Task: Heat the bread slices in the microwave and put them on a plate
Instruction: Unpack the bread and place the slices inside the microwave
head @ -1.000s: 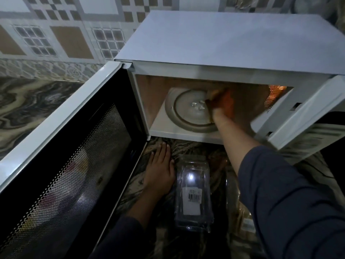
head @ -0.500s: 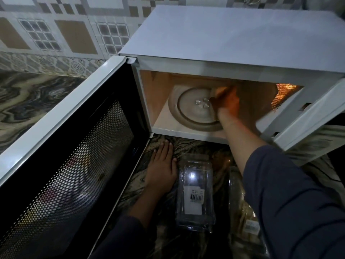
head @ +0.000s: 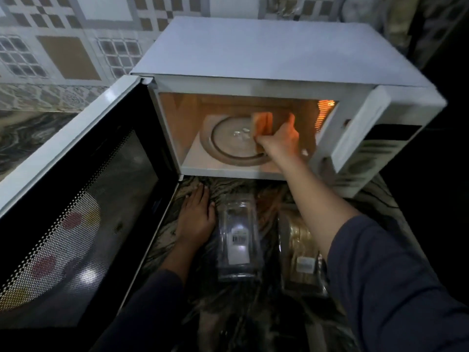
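Now, white box-shaped microwave (head: pixel 266 52): stands toward the back edge of the dark veined marble counter (head: pixel 193 316), close to the patterned tiled wall (head: pixel 68 57); its cavity glows orange.
Black-windowed white microwave door (head: pixel 83 199): swung wide open to the left, its perforated screen facing the camera.
Round glass turntable (head: pixel 228 146): lies flat on the cavity floor, its left half and centre in plain view.
Pale orange-lit bread slices (head: pixel 262 121): inside the cavity, held on edge over the right side of the turntable. The hand covers their lower edge, so I cannot tell whether it touches the glass.
Right hand (head: pixel 281 141): reaches in through the door opening, fingers and thumb closed on the slices from either side, grasping them.
Left hand (head: pixel 196 217): released, palm down with straight fingers flat on the counter, just in front of the microwave's front left corner, between the open door and a container.
Clear rectangular plastic container (head: pixel 238 240): lies on the counter just right of the left hand, a white barcode label on top; its contents cannot be made out.
Second clear plastic container (head: pixel 302 252): just beside the first on its right, partly hidden under the right forearm; something tan shows through it.
Dark blue sleeves (head: pixel 380 275): cover both arms, stopping short of the wrists.
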`<state>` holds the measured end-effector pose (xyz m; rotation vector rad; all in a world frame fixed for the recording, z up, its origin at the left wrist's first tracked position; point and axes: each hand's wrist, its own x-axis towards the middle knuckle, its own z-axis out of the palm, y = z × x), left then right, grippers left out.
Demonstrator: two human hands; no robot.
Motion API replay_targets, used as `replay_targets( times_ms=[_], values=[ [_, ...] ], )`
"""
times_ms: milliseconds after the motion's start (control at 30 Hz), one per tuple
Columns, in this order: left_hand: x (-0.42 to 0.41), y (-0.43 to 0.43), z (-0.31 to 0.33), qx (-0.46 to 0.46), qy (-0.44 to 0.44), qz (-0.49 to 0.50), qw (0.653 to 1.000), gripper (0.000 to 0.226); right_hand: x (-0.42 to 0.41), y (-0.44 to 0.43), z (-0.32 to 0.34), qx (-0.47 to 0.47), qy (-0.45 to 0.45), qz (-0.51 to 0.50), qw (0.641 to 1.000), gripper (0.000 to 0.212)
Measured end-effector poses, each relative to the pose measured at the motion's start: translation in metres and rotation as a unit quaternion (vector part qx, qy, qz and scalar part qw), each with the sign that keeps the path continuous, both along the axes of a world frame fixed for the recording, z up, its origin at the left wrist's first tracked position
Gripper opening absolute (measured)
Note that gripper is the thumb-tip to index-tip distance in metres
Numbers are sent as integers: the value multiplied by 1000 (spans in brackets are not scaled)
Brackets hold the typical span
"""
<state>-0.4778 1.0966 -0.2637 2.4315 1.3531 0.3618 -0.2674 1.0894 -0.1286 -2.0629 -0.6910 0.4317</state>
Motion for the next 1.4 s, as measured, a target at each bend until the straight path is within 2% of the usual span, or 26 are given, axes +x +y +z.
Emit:
replay_targets(
  times_ms=[100,167,267,400,533,667,767,833,967,1133,1167,1267,1300,1400],
  values=[
    [-3,-5,8,-25,-34,-14,999,57,-15,-44,11,27,-21,14,999,78],
    [-9,-17,10,-40,-52,-27,997,49,-25,-77,14,48,-17,23,998,62],
    [-32,-45,7,-35,-75,-42,996,47,-43,-130,4,69,-48,2,996,39],
    [-61,-75,0,-38,-93,-41,994,46,-67,-185,-18,101,-45,-25,994,25],
    [-79,-121,-2,-20,-106,5,994,42,-88,-236,-50,58,-92,-31,994,15],
    [-87,-187,-4,19,-139,62,988,28,-99,-273,-77,-8,-124,20,992,9],
    [-74,-225,1,-31,-139,38,989,20,-97,-286,-84,-45,-137,87,986,13],
    [-57,-239,4,-91,-172,2,981,16,-93,-290,-86,-90,-154,144,973,17],
    [-14,-246,25,-212,-226,-12,951,18,-83,-290,-87,-114,-182,215,953,17],
    [27,-234,20,-334,-259,111,899,32,-73,-284,-86,-102,-174,243,949,11],
    [31,-233,17,-359,-278,128,882,33,-71,-282,-86,-104,-166,246,949,10],
    [38,-235,15,-452,-386,169,786,34,-66,-279,-87,-113,-137,252,951,9],
    [40,-236,15,-466,-408,179,764,33,-65,-278,-87,-117,-130,251,952,9],
    [39,-238,11,-472,-430,182,748,34,-61,-275,-87,-122,-110,244,956,10]
  ],
)
